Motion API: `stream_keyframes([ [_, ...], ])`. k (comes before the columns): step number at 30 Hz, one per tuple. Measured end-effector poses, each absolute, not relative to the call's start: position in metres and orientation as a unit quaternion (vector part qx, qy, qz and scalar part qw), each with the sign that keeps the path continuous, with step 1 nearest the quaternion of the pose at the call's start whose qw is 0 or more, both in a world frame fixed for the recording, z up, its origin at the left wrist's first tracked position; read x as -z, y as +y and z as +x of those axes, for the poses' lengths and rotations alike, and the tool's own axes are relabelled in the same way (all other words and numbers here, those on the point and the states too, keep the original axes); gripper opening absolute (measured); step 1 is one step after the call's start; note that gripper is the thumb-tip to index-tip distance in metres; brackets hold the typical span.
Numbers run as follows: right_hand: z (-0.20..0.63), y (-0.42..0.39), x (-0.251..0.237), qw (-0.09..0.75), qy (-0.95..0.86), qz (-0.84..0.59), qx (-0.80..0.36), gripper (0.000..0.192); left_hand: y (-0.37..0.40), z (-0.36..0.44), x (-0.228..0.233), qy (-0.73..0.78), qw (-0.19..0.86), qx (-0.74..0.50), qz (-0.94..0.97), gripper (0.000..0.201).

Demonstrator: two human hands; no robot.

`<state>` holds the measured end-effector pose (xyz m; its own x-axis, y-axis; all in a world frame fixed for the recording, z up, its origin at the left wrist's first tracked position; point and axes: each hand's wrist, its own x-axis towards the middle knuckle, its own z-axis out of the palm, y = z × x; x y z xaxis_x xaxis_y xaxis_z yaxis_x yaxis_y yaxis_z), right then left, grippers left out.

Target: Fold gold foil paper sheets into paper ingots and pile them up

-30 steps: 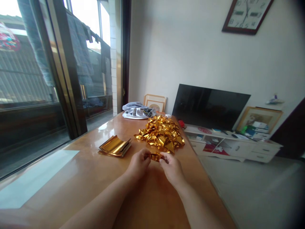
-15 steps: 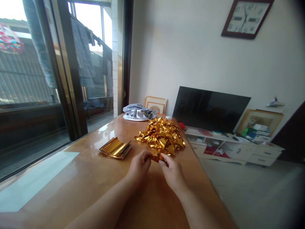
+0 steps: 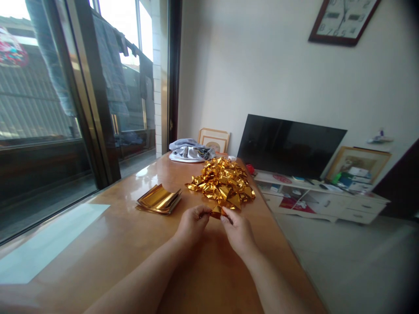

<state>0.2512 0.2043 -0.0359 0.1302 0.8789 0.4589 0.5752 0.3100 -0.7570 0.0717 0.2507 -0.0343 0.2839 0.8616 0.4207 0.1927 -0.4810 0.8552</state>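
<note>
Little has shifted since half a second ago: both hands stay at the same spot on the desk [image 3: 108,244], pinching the same small gold foil piece [image 3: 216,211]. Left hand [image 3: 193,223] holds its left end in a narrow fingertip grip; right hand [image 3: 238,230] pinches its right end likewise. That piece sits just in front of the heap of folded gold foil [image 3: 222,184]. A stack of flat gold sheets [image 3: 159,199] lies to the left, with a grey cloth bundle [image 3: 190,151] at the far edge.
</note>
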Motion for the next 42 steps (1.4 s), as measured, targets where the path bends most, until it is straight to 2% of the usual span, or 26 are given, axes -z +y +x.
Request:
stream_keyframes([
  [5, 0.250, 0.204, 0.035, 0.492, -0.647, -0.557, -0.171, 0.042, 0.253, 0.072, 0.038, 0.390, 0.310, -0.488, 0.717, 0.019],
  [13, 0.246, 0.205, 0.037, 0.531, -0.629, -0.513, -0.246, 0.037, 0.248, 0.073, 0.029, 0.388, 0.355, -0.499, 0.688, 0.011],
  [22, 0.254, 0.208, 0.039, 0.507, -0.642, -0.530, -0.225, 0.037, 0.249, 0.073, 0.032, 0.395, 0.355, -0.472, 0.704, 0.015],
  [33, 0.251, 0.206, 0.037, 0.491, -0.654, -0.536, -0.210, 0.038, 0.250, 0.075, 0.036, 0.392, 0.292, -0.466, 0.737, 0.024],
  [42, 0.252, 0.206, 0.039, 0.483, -0.657, -0.538, -0.215, 0.039, 0.244, 0.073, 0.026, 0.412, 0.137, -0.393, 0.811, 0.039],
])
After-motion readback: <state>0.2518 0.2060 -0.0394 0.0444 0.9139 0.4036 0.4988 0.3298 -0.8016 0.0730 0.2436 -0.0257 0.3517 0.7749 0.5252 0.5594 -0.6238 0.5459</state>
